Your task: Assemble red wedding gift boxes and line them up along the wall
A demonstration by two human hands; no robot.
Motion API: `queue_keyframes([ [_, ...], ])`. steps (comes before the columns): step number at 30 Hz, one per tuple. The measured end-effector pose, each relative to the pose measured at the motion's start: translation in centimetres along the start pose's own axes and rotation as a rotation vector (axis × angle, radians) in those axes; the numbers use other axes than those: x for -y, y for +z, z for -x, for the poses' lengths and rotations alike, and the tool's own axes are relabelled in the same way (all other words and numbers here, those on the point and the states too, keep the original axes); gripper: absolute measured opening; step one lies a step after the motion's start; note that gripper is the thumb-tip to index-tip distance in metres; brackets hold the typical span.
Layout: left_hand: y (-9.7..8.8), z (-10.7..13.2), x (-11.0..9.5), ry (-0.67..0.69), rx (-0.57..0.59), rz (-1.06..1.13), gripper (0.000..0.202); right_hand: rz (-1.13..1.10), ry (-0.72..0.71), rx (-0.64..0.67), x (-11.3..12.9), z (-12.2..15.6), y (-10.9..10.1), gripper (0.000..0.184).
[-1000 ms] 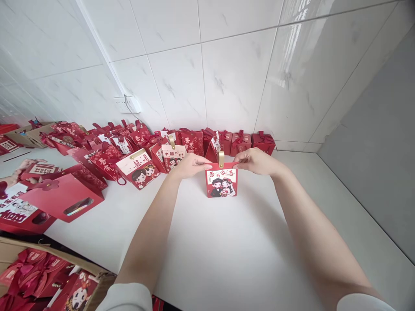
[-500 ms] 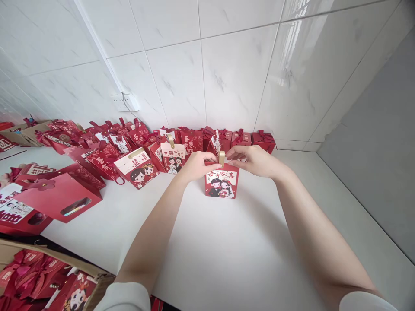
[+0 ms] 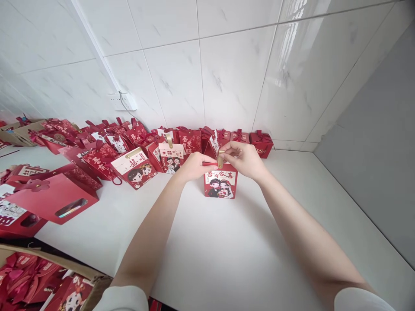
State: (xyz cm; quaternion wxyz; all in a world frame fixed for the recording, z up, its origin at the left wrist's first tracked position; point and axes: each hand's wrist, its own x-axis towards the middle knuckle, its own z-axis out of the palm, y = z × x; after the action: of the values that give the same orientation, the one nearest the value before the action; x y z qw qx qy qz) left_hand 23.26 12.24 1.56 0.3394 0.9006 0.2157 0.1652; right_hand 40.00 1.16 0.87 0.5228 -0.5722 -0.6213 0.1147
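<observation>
A small red gift box (image 3: 220,183) with a cartoon bridal couple on its front stands upright on the white table (image 3: 207,246). A gold strap (image 3: 221,160) rises from the middle of its top edge. My left hand (image 3: 196,166) grips the top left of the box, thumb along the front edge and the other fingers behind. My right hand (image 3: 242,156) pinches the gold strap from the right, fingertips closed at its upper end. The box's back is hidden by my hands.
Many red gift boxes (image 3: 100,162) crowd the table on the left, and a row of ribboned boxes (image 3: 261,144) runs along the tiled wall (image 3: 236,77). A cardboard carton (image 3: 58,263) of red boxes sits at lower left. A socket (image 3: 122,102) is on the wall.
My right hand has moved left and in to the gold strap, and its fingers now pinch it. My left hand stays on the box, which has not moved on the table.
</observation>
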Motion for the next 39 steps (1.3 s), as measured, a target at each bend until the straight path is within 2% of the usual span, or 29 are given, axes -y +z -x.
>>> queue_keyframes([
  [4, -0.1, 0.0, 0.0, 0.024, -0.018, -0.063, 0.027, -0.017, 0.053, 0.03, -0.1, 0.0, -0.3, 0.014],
  [7, -0.1, 0.2, -0.2, 0.035, -0.043, -0.131, 0.023, 0.059, 0.09, 0.209, -0.2, 0.0, -1.5, 0.018],
  [10, -0.1, 0.3, -0.4, 0.049, -0.069, -0.167, 0.025, 0.194, 0.113, 0.359, -0.2, 0.1, -2.5, 0.014],
  [18, 0.5, 0.1, -0.4, 0.054, -0.122, -0.187, 0.026, 0.254, 0.093, 0.309, -0.5, 0.2, -1.5, 0.021],
  [23, 0.8, -0.1, 0.2, 0.055, -0.137, -0.131, 0.027, 0.24, 0.085, 0.337, -0.8, 0.1, -1.7, 0.024],
  [30, 0.9, -0.4, 1.0, 0.093, -0.133, -0.063, 0.025, 0.326, 0.035, 0.332, -0.6, 0.2, -1.2, 0.028],
  [35, 0.6, -0.2, 1.1, 0.056, -0.118, -0.037, 0.028, 0.409, -0.031, 0.337, -0.1, 0.3, -0.8, 0.03],
  [39, 0.0, 0.1, 1.3, 0.04, -0.066, -0.031, 0.027, 0.388, -0.02, 0.372, 0.0, 0.4, -1.0, 0.029],
])
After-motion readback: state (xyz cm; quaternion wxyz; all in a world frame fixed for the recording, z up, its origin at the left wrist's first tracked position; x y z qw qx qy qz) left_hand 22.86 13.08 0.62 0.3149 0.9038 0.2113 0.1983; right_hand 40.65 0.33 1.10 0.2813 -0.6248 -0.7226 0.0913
